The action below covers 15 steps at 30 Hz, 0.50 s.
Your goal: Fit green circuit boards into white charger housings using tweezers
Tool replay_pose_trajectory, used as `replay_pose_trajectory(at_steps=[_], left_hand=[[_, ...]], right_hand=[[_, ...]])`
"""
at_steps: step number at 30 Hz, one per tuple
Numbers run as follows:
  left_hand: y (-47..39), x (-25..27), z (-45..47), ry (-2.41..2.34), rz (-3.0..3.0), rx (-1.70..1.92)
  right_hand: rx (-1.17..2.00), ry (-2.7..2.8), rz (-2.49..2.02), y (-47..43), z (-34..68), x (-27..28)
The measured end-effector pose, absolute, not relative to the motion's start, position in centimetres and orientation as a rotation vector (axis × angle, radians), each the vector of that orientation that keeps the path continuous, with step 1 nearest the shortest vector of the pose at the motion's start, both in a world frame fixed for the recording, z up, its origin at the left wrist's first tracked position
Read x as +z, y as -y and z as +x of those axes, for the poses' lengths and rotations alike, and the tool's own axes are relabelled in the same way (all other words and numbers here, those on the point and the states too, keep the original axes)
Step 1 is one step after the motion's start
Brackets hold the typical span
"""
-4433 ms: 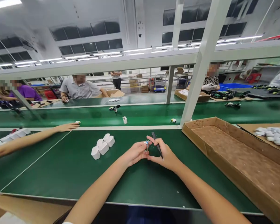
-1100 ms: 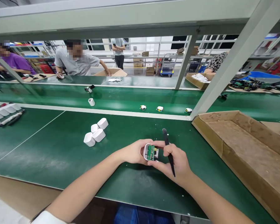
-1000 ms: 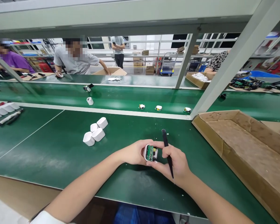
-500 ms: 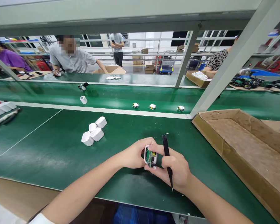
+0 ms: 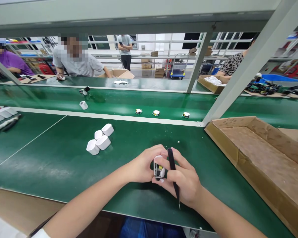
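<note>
**Head view: both hands closed on one white housing**

Head view shows the left hand (image 5: 141, 167) and the right hand (image 5: 182, 178) meeting above the green work surface (image 5: 64, 165). Both grasp a small white housing (image 5: 159, 169); a circuit board sits inside it, seen edge-on between the fingers. The right hand also clamps black tweezers (image 5: 173, 175) against the palm, tip pointing toward the person.

Status, as a judgement: the board appears seated in the housing; no cover is seen on it, so closing seems to remain.

Surroundings:
- Four empty white shells (image 5: 99, 140) lie clustered to the left, well apart from the hands.
- A cardboard tray (image 5: 250, 145) lies to the right.
- Small parts (image 5: 156, 113) ride the conveyor belt (image 5: 164, 102) beyond.
- Other people sit at the far side.
</note>
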<state>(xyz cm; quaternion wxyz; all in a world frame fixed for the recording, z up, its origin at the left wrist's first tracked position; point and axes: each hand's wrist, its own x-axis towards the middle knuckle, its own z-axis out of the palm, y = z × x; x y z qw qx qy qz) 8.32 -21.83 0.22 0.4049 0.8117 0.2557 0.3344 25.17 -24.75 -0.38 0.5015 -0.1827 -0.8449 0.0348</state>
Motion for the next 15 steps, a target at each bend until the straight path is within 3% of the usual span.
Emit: replay_pose_trajectory(at_steps=[15], left_hand=[[22.4,1.2,8.7,-0.541,1.643,0.656]], right_hand=[[0.521,1.75,-0.584,26.3,25.5,0.8]])
